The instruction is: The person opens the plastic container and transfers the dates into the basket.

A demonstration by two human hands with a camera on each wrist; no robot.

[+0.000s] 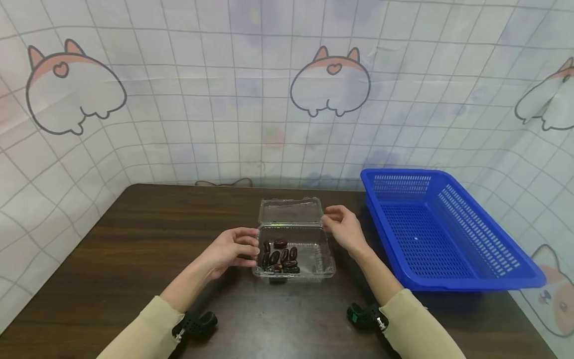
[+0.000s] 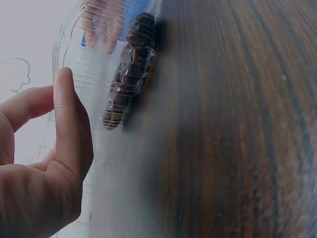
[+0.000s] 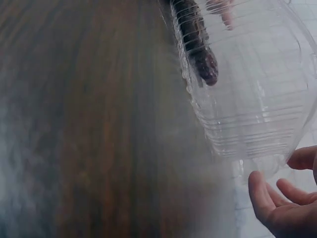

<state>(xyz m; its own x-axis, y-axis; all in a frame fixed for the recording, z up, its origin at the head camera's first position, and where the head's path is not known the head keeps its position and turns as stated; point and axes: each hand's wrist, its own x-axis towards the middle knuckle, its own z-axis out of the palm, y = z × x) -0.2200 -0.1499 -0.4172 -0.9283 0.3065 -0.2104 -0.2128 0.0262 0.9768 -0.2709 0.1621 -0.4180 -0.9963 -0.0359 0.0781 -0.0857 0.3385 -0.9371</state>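
A clear plastic clamshell box (image 1: 319, 259) stands on the dark wooden table with its lid (image 1: 291, 212) folded back. Several glossy dark brown dates (image 1: 274, 258) lie mostly in its left half; they show through the wall in both wrist views. My left hand (image 1: 228, 252) is at the box's left side, fingers loosely bent and spread, the thumb (image 2: 67, 119) against the plastic. At the back right corner, by the hinge, is my right hand (image 1: 345, 229). Its thumb (image 3: 260, 193) and fingertips are at the plastic edge, a gap between them.
A large blue plastic basket (image 1: 405, 239) sits to the right, near my right forearm. Behind the table (image 1: 148, 239) hangs a white gridded cloth (image 1: 215, 99) with cartoon animals. A thin cable (image 1: 224, 183) lies along the back edge. Both wrists wear black bands.
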